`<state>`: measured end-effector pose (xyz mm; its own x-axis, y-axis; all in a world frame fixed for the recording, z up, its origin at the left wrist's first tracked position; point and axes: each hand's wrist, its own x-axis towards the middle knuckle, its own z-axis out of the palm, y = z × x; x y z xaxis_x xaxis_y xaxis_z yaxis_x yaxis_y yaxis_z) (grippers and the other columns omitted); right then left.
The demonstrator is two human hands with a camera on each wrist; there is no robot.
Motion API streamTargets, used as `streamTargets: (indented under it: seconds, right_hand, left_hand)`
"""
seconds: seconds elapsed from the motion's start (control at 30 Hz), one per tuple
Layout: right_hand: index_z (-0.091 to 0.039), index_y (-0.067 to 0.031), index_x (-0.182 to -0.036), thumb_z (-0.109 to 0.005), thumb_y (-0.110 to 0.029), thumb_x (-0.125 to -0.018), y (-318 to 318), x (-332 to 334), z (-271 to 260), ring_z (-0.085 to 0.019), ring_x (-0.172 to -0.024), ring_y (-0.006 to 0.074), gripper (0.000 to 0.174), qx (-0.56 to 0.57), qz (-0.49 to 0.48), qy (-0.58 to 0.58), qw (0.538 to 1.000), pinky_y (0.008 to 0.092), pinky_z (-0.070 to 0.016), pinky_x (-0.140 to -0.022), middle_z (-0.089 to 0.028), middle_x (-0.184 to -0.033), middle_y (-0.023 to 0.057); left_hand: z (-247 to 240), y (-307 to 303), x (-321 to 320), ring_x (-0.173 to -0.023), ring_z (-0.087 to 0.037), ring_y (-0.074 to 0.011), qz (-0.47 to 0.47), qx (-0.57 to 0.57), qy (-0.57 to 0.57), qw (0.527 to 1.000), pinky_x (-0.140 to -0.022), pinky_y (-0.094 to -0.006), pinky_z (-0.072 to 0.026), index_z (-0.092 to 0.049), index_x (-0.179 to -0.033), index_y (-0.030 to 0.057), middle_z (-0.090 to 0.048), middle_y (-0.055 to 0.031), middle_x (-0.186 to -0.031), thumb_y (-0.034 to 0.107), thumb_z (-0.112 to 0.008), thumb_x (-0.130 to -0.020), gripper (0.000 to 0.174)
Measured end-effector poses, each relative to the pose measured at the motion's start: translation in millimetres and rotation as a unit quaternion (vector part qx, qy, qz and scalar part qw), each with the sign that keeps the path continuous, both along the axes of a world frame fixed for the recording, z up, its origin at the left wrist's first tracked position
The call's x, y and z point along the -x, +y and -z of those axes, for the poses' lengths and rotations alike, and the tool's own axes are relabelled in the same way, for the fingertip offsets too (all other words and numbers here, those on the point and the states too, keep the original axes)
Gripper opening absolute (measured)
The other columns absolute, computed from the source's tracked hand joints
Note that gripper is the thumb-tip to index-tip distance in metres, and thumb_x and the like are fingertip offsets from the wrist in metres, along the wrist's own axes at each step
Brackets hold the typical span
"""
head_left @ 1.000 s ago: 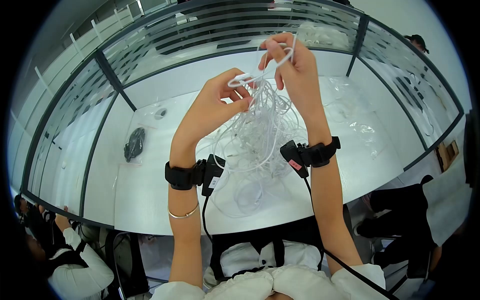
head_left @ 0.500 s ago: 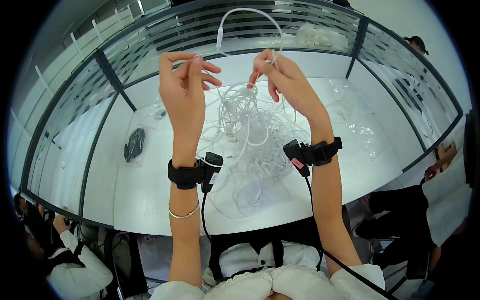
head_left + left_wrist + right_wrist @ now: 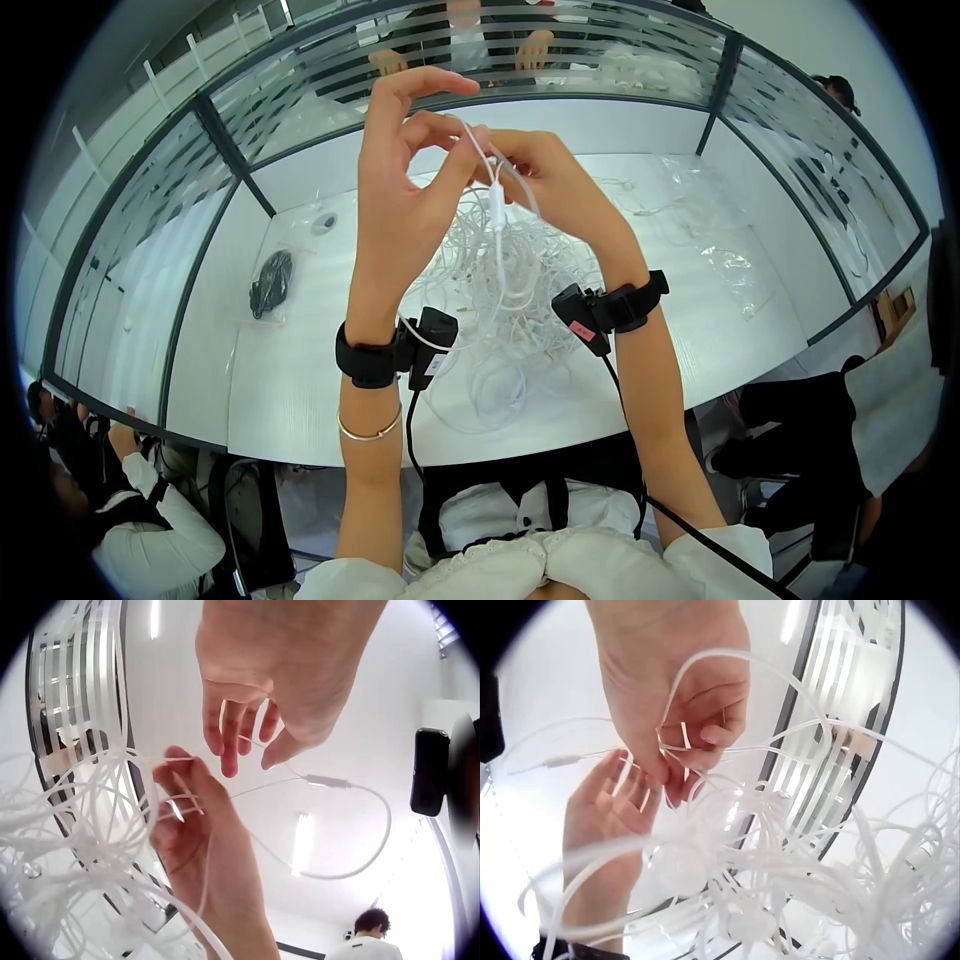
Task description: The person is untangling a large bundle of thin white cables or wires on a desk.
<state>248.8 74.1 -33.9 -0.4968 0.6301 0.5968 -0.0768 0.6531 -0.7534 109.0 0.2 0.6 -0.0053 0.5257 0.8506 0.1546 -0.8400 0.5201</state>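
Note:
A thin white cable with a slim white sleeve [image 3: 497, 207] is raised above a large white cable tangle [image 3: 525, 275] on the table. My left hand [image 3: 400, 205] pinches a strand between thumb and fingers, its index finger lifted away. Close beside it, my right hand [image 3: 575, 190] grips the cable with curled fingers. In the left wrist view, the sleeve [image 3: 328, 781] lies on a loop out to the right of both hands. Several strands run from the right hand [image 3: 679, 697] into the tangle in the right wrist view. The fingertips partly hide one another in the head view.
A black bundle [image 3: 271, 284] in a clear bag lies on the left, near a small round roll [image 3: 323, 223]. Clear plastic bags [image 3: 735, 275] lie on the right. A low partition [image 3: 620, 125] encloses the table, with people beyond it and on both sides.
My left hand moved left, drawing out a loop of cable, then came back right to meet my right hand. The sleeve, earlier above the hands, now hangs below the fingertips.

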Motion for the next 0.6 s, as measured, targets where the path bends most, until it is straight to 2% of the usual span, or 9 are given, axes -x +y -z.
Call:
streamTargets:
  seconds: [0.1, 0.17, 0.23, 0.27, 0.33, 0.43, 0.47, 0.57, 0.6]
  right_hand:
    - [-0.069, -0.0021, -0.086, -0.065, -0.028, -0.089, -9, -10, -12, -0.058, -0.066, 0.01, 0.027, 0.022, -0.031, -0.023, 0.999, 0.0251, -0.042, -0.06, -0.064, -0.07, 0.0034]
    - [-0.068, -0.0035, -0.087, -0.064, -0.027, -0.089, -12, -15, -15, -0.052, -0.059, 0.007, 0.024, 0.065, -0.046, -0.038, 0.996, 0.0227, -0.0391, -0.054, -0.065, -0.071, 0.0022]
    - [-0.067, -0.0038, -0.087, -0.064, -0.027, -0.089, -9, -18, -18, -0.048, -0.056, 0.0059, 0.023, 0.074, -0.057, -0.033, 0.995, 0.0222, -0.0375, -0.051, -0.066, -0.072, 0.0028]
    - [-0.065, -0.004, -0.09, -0.063, -0.025, -0.09, -9, -16, -18, -0.044, -0.052, 0.0048, 0.021, 0.066, -0.05, 0.002, 0.997, 0.0209, -0.0349, -0.048, -0.067, -0.074, 0.0042]
    - [-0.063, -0.0039, -0.092, -0.062, -0.024, -0.09, -5, -19, -20, -0.044, -0.052, 0.0048, 0.02, 0.063, -0.046, 0.062, 0.995, 0.02, -0.0348, -0.048, -0.068, -0.076, 0.0057]
    - [-0.059, -0.0039, -0.098, -0.06, -0.023, -0.092, -4, -23, -21, -0.043, -0.051, 0.0052, 0.02, 0.064, -0.032, 0.132, 0.989, 0.0188, -0.0344, -0.048, -0.069, -0.082, 0.0089]
    - [-0.059, -0.0037, -0.099, -0.06, -0.024, -0.092, -6, -24, -24, -0.043, -0.05, 0.0053, 0.021, 0.065, -0.03, 0.154, 0.986, 0.0189, -0.0344, -0.047, -0.069, -0.083, 0.0092]
    - [-0.057, -0.004, -0.101, -0.059, -0.025, -0.094, -1, -29, -25, -0.042, -0.05, 0.0058, 0.023, 0.045, -0.009, 0.204, 0.978, 0.0192, -0.0331, -0.048, -0.069, -0.085, 0.0101]
    - [-0.057, -0.0043, -0.1, -0.059, -0.026, -0.094, 1, -30, -24, -0.042, -0.05, 0.0058, 0.022, 0.041, 0.0, 0.226, 0.973, 0.0191, -0.0327, -0.048, -0.069, -0.085, 0.0103]
  left_hand:
    - [6, 6, 5, -0.083, -0.063, -0.0132, 0.007, 0.063, -0.002, 0.998, -0.067, -0.0262, -0.0515, -0.049, -0.11, 0.0024, -0.059, -0.009, -0.104, 0.006, -0.064, -0.086, 0.029]
    - [3, 4, 8, -0.081, -0.063, -0.0135, 0.009, 0.131, 0.007, 0.991, -0.069, -0.0262, -0.0509, -0.048, -0.11, 0.001, -0.057, -0.0103, -0.109, 0.005, -0.064, -0.085, 0.031]
    - [8, 11, 12, -0.08, -0.062, -0.0132, -0.005, 0.093, 0.018, 0.995, -0.073, -0.0271, -0.0494, -0.05, -0.111, 0.0016, -0.056, -0.0098, -0.112, 0.007, -0.065, -0.084, 0.032]
    - [9, 12, 11, -0.08, -0.062, -0.0131, -0.026, 0.068, 0.014, 0.997, -0.073, -0.0275, -0.049, -0.05, -0.112, 0.0023, -0.056, -0.0094, -0.111, 0.008, -0.065, -0.085, 0.031]
    - [11, 16, 13, -0.08, -0.061, -0.0126, -0.067, 0.051, 0.023, 0.996, -0.073, -0.0277, -0.0475, -0.051, -0.113, 0.0039, -0.057, -0.0073, -0.109, 0.01, -0.066, -0.085, 0.032]
    - [16, 20, 17, -0.079, -0.059, -0.011, -0.012, 0.138, 0.049, 0.989, -0.072, -0.026, -0.0471, -0.052, -0.111, 0.0021, -0.058, -0.0056, -0.106, 0.01, -0.066, -0.085, 0.03]
    - [15, 21, 17, -0.071, -0.057, -0.0094, 0.007, 0.149, 0.088, 0.985, -0.065, -0.0243, -0.0467, -0.058, -0.102, 0.0012, -0.061, -0.0033, -0.095, 0.012, -0.066, -0.086, 0.022]
    - [9, 9, 14, -0.064, -0.053, -0.0065, 0.021, 0.258, 0.166, 0.951, -0.058, -0.0209, -0.0432, -0.061, -0.095, 0.0, -0.06, -0.0011, -0.085, 0.01, -0.065, -0.088, 0.013]
    - [10, 9, 13, -0.057, -0.051, -0.0052, -0.003, 0.238, 0.138, 0.961, -0.049, -0.0201, -0.0381, -0.064, -0.093, 0.0006, -0.059, -0.0005, -0.077, 0.01, -0.066, -0.087, 0.012]
